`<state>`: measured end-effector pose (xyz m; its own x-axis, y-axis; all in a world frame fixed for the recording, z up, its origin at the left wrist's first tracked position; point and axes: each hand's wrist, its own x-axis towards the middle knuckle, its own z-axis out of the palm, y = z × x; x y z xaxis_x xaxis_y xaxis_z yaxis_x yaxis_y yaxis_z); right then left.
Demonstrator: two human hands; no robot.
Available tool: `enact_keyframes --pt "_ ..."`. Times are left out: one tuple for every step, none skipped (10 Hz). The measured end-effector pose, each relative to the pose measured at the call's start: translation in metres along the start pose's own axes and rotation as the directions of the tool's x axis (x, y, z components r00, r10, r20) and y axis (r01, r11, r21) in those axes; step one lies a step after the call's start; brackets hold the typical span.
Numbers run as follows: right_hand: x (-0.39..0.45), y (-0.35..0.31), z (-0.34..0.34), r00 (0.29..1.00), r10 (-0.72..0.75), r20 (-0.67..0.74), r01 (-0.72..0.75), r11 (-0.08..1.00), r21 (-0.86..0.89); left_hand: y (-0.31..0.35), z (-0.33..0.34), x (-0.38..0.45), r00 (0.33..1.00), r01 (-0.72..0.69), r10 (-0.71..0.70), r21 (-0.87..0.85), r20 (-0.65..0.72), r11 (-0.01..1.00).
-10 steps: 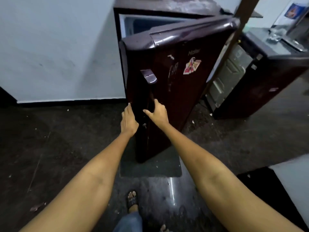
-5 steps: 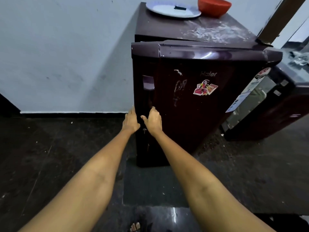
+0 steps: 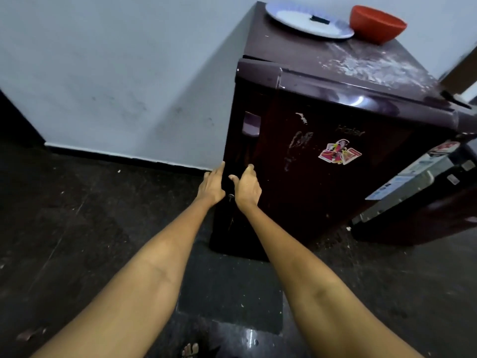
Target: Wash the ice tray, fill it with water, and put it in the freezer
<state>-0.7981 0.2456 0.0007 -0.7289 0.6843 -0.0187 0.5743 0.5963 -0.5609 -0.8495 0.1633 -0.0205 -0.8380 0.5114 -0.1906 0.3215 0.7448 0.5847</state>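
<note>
A second earlier the maroon fridge door [image 3: 335, 161] stood ajar ahead of the hands; by this moment it had swung flush shut. The left hand [image 3: 212, 186] lay with straight fingers against the door's edge, the right hand [image 3: 246, 188] loosely open just beside it, both empty. The ice tray was out of sight, presumably inside, so the task looked finished.

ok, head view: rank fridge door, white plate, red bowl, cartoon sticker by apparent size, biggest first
1. fridge door, by far the largest.
2. white plate.
3. red bowl, smaller than the plate beside it.
4. cartoon sticker, a little smaller than the bowl; it sits nearer the camera, so its true size is unsure.
</note>
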Motion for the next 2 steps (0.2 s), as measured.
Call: enact_keyframes --pt "-0.021 0.021 0.013 0.997 0.055 0.057 -0.060 0.995 0.081 -0.009 0.017 -0.024 0.996 0.075 -0.080 -0.085 -0.050 0.994" --pt "-0.040 0.033 0.025 0.981 -0.025 0.190 0.006 0.995 0.100 -0.023 0.029 -0.045 0.975 0.181 -0.198 -0.153 -0.103 0.971"
